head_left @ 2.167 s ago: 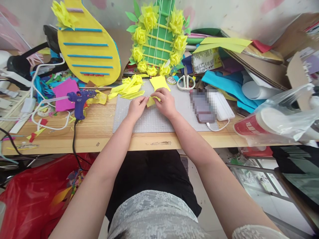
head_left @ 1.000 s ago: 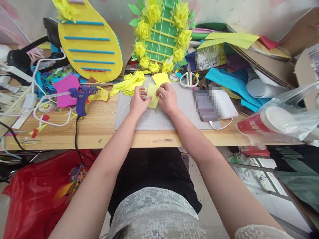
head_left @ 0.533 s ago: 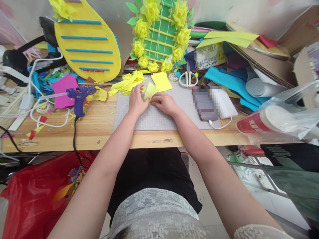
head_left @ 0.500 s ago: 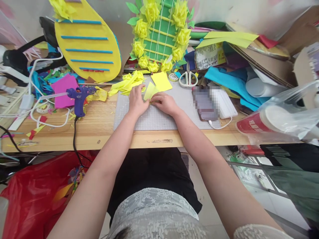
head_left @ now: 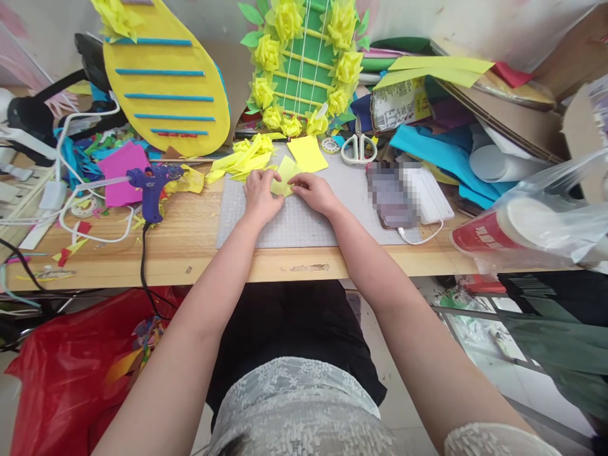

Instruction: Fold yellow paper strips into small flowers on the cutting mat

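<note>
A small sheet of yellow crepe paper point(head_left: 287, 172) lies between my hands over the grey cutting mat point(head_left: 304, 228). My left hand point(head_left: 261, 195) is closed on its left side, thumb low near the bottom corner. On the right edge, my right hand point(head_left: 314, 190) pinches the same sheet between thumb and fingers. Just beyond it rests a stack of yellow paper squares point(head_left: 308, 154). A pile of folded yellow paper pieces point(head_left: 243, 158) sits behind my left hand.
A purple glue gun point(head_left: 152, 190) stands at left with its cord over the table edge. White-handled scissors point(head_left: 359, 149), a phone point(head_left: 393, 196) and a bagged red cup point(head_left: 489, 231) are on the right. Behind stand a yellow guitar-shaped board point(head_left: 166, 82) and a green flowered one point(head_left: 304, 69).
The yellow sheet now shows more of its surface, spread flatter between my hands. My right hand has shifted slightly right, away from my left.
</note>
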A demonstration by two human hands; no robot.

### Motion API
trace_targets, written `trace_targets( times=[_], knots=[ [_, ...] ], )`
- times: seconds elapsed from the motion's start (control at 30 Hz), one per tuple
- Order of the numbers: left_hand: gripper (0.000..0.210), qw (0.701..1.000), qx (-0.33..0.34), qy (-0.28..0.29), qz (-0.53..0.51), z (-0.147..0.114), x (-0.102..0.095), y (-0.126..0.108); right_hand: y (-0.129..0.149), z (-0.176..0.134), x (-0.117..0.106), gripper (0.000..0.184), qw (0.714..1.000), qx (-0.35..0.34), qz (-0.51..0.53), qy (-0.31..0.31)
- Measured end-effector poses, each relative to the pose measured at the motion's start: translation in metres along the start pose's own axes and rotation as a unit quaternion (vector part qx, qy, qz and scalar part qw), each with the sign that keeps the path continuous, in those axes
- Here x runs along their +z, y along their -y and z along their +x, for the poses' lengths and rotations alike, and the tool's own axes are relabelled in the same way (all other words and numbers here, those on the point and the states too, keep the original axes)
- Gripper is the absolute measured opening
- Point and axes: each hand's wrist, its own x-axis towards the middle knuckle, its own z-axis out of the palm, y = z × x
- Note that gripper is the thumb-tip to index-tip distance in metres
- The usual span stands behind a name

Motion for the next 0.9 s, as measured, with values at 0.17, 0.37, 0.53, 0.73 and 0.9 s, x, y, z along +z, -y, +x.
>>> trace_targets(
  times=[0.17, 0.37, 0.53, 0.73, 0.9],
  knots=[
    [0.017, 1.000, -0.012, 0.014, 0.007, 0.001, 0.001, -0.001, 0.009, -0.002, 0.004, 0.031, 0.998, 0.052, -0.022, -0.042],
    [0.014, 0.999, -0.027, 0.036, 0.009, 0.002, 0.000, -0.003, 0.011, -0.002, 0.009, 0.023, 0.994, 0.054, -0.058, -0.073],
    [0.013, 0.999, -0.039, 0.037, 0.007, 0.003, 0.000, -0.004, 0.012, -0.002, 0.010, 0.017, 0.993, 0.055, -0.075, -0.073],
    [0.014, 0.999, -0.045, 0.029, 0.006, 0.003, 0.001, -0.004, 0.016, -0.003, 0.009, 0.013, 0.991, 0.064, -0.095, -0.069],
    [0.014, 0.998, -0.046, 0.030, 0.006, 0.003, 0.001, -0.004, 0.017, -0.002, 0.009, 0.014, 0.991, 0.068, -0.100, -0.062]
  ],
)
